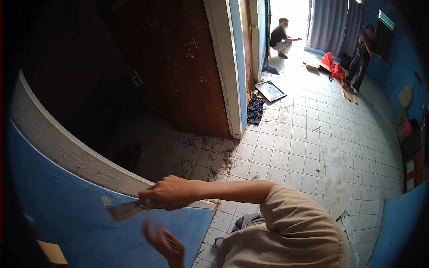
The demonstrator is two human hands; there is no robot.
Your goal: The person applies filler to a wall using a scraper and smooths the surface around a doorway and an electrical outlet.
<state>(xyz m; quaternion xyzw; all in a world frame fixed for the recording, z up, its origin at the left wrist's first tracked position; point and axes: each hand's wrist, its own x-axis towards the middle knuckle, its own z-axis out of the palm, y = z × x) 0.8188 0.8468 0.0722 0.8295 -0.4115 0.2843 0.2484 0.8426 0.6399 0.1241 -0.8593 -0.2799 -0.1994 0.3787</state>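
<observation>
My right hand (170, 193) reaches across from the lower right, its fingers wrapped round a flat-bladed scraper (125, 211). The blade points left over the blue wall (89, 223), just below the pale door frame (107, 172); whether it touches the wall I cannot tell. Next to the blade is a pale chipped patch (106, 201) in the paint. Below the scraper, my left hand (164, 243) is raised near the wall, its fingers apart and slightly blurred. I see nothing held in it.
A brown door (178, 67) stands beyond the frame, with debris (223, 156) on the tiled floor (286, 156). Farther off lie a dark cloth (255, 110), a framed panel (270, 91) and red bags (333, 67). One person (280, 39) squats by the bright doorway; another (361, 58) stands at right.
</observation>
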